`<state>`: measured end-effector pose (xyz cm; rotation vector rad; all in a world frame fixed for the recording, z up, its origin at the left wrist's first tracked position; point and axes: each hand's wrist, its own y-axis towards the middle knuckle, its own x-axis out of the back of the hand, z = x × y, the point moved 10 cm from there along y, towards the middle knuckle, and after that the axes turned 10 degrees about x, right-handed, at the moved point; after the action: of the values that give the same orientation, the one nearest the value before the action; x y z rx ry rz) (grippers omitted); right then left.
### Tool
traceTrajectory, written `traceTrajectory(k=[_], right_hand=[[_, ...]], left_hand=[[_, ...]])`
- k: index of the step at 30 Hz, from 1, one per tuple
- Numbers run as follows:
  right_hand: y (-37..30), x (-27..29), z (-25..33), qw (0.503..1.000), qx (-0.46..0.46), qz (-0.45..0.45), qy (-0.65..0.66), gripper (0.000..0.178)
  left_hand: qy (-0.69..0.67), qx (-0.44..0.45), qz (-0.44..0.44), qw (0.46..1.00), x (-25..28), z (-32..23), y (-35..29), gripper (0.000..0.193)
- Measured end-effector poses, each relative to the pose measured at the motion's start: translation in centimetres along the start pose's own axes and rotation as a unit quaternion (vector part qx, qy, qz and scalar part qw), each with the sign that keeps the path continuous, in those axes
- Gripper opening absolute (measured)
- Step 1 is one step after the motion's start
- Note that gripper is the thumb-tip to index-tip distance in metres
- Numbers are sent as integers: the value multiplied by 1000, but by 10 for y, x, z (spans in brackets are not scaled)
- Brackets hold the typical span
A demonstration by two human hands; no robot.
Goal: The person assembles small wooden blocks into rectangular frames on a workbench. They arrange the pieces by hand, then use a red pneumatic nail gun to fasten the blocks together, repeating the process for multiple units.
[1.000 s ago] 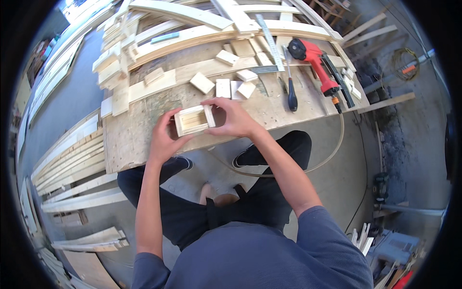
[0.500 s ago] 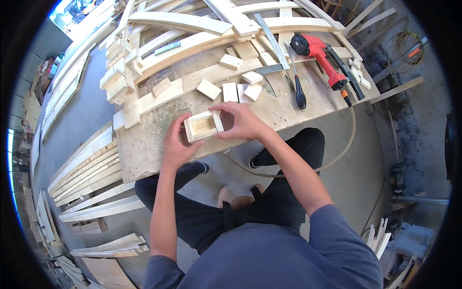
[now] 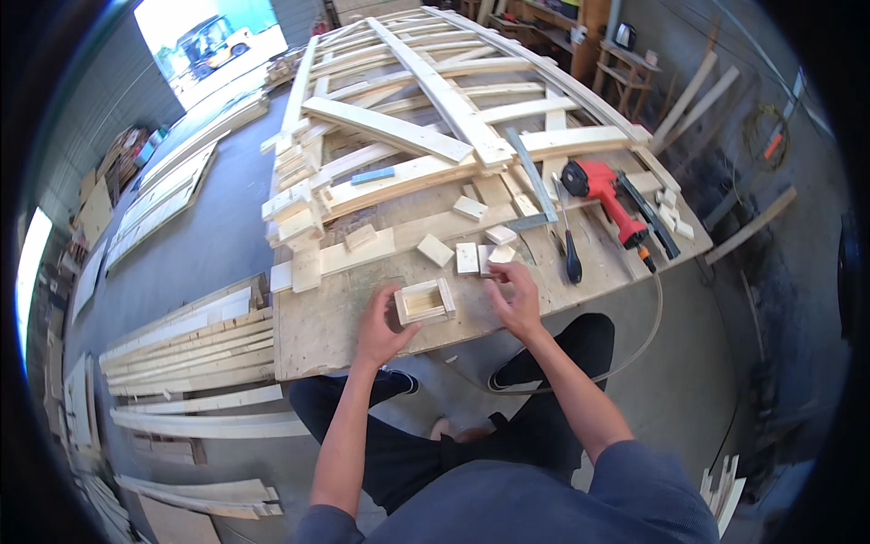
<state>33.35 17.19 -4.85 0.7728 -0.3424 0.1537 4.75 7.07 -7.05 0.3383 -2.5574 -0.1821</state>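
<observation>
floor left: grey concrete, long pale planks (image 3: 181,349) stacked beside the worktop, more boards further left by the wall
doorway: bright opening (image 3: 213,36) top left, yellow vehicle outside
worktop: rough plywood sheet (image 3: 317,335), scuffed, sawdust on it, front edge near the person's knees
back of worktop: big frame of crossed pale slats (image 3: 426,100), stack of short offcuts (image 3: 294,213) at its left end
left hand: (image 3: 381,328) thumb and fingers against the left side of the small wooden box, holding it steady, half closed
small wooden box: (image 3: 424,302) on the worktop near the front edge, centre; open-topped square frame of pale wood blocks, light raw grain, right-side piece standing a bit proud
loose blocks: (image 3: 467,257) few small square offcuts just behind the box
right hand: (image 3: 515,297) just right of the box, apart from it, fingers curled on a small wood block (image 3: 501,257), pinching it
screwdriver: (image 3: 571,258) black handle, right of that hand
red power tool: (image 3: 605,195) far right on worktop, hose (image 3: 648,340) looping off the edge
room right: shelves, leaning timber, coiled cable on wall
</observation>
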Motion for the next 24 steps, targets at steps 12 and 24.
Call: traceTrajectory(k=[12,24], right_hand=[[-6,-18,4,997,-1,54,-52,30],[-3,-19,5,998,10,45,-46,26]], left_hand=[[49,-32,-19,998,-4,-3,-5,85],[165,-46,-117,978,3,-19,-15,80]])
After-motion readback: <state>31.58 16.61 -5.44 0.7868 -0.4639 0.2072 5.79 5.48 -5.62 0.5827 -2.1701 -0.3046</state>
